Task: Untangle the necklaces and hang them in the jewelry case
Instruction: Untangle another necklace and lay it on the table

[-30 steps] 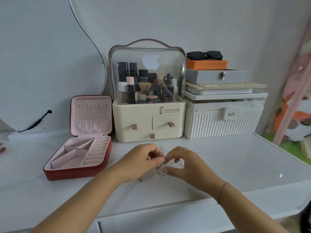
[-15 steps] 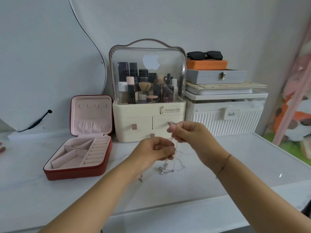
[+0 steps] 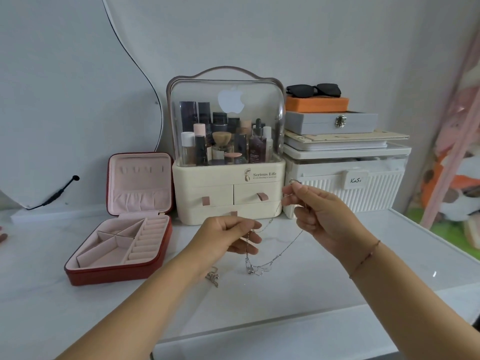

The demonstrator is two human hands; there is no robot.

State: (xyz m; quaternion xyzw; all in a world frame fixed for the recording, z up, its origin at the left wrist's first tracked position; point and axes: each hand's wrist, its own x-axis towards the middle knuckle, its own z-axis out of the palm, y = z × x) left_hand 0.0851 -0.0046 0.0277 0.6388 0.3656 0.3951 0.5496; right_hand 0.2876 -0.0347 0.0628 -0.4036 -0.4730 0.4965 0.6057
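Seen from above, two bare arms reach over the middle of a white tabletop [image 3: 324, 294]. The left hand [image 3: 231, 235] has its fingers curled, pinching thin silver necklaces [image 3: 275, 258] between thumb and fingertips. The right hand [image 3: 319, 214] is held higher and further back, and also pinches the chains, with a small ring at their end showing above its thumb. The necklaces run slack between the two hands. They sag into a knotted tangle low over the centre of the tabletop, and it is not clear whether it touches the surface. A small chain [image 3: 213, 278] lies on the tabletop just beside the left wrist. A thin bracelet [image 3: 366, 258] circles the right wrist.

The red case [image 3: 117, 271] sits open on the left side of the tabletop. Its pink-lined lid stands upright and its compartments hold nothing.

Along the back edge stands a cream organizer [image 3: 228, 201] with a clear dome over bottles. A white ribbed box [image 3: 363, 196] sits just to its right, stacked with flat boxes and black sunglasses [image 3: 314, 90]. A curved mirror [image 3: 65, 100] leans at the back left corner.
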